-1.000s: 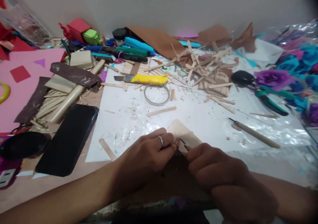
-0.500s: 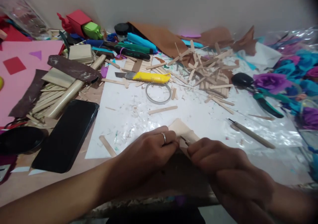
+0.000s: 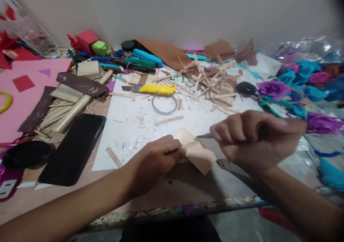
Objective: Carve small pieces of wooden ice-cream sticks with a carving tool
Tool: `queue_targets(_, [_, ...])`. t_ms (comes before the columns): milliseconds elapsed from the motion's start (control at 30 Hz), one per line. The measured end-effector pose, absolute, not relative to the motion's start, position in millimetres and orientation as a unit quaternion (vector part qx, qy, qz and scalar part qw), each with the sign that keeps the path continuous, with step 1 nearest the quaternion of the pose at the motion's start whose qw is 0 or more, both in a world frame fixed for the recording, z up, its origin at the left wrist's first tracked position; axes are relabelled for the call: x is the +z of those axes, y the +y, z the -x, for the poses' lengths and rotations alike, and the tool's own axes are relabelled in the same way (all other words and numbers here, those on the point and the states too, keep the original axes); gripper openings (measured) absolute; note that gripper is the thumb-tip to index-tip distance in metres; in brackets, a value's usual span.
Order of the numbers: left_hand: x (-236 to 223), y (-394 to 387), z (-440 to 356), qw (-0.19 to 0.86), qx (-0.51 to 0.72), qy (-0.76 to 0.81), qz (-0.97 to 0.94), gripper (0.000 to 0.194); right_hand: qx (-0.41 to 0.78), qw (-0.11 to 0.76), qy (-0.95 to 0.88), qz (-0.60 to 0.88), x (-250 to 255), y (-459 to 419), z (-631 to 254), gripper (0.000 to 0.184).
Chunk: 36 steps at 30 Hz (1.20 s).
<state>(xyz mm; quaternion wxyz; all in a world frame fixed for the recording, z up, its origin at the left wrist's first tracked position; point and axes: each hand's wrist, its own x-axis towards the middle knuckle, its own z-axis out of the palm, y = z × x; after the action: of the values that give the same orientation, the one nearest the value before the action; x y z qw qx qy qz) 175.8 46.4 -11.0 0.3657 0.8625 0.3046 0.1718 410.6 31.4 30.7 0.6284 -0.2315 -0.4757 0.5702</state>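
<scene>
My left hand, with a ring on one finger, pinches the left edge of a flat pale tan piece that looks like thin wood. The piece lies near the front of the table, turned at an angle. My right hand is closed around a thin carving tool, whose metal tip points left above the piece's upper edge. Whether the tip touches the piece I cannot tell. Most of the tool's handle is hidden in the fist.
A yellow utility knife, a tape ring and a craft stick lie on white paper. Piled sticks lie behind. A phone is at left; pliers and paper flowers are at right.
My right hand has lifted and moved right and up, turning so the tool points left. More of the pale piece shows. The second tool on the right is no longer visible. The view has shifted slightly.
</scene>
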Motion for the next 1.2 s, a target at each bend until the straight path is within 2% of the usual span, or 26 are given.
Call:
queue_targets(100, [-8,45,-177,0.408,0.182,0.346,-0.825,0.036,0.597,0.601,-0.479,0.230,26,28,-405,0.056])
queue_targets(233, [-4,47,-173,0.445,0.183,0.366,-0.797,0.022,0.619,0.574,-0.479,0.243,23,25,-402,0.054])
queue_targets(367, [-1,51,-166,0.430,0.153,0.398,-0.796,0.019,0.590,0.598,-0.489,0.234,24,23,-403,0.055])
queue_targets(600, [3,49,-169,0.434,0.130,0.434,-0.779,0.031,0.590,0.558,-0.512,0.280,31,22,-412,0.052])
queue_targets(767, [7,49,-175,0.457,0.120,0.442,-0.763,0.035,0.578,0.576,-0.509,0.274,34,20,-409,0.052])
queue_targets(967, [9,49,-175,0.479,0.118,0.432,-0.755,0.037,0.586,0.565,-0.474,0.336,38,14,-409,0.077])
queue_targets(1200, [9,48,-177,0.476,0.108,0.429,-0.760,0.038,0.572,0.582,-0.478,0.325,38,11,-409,0.075])
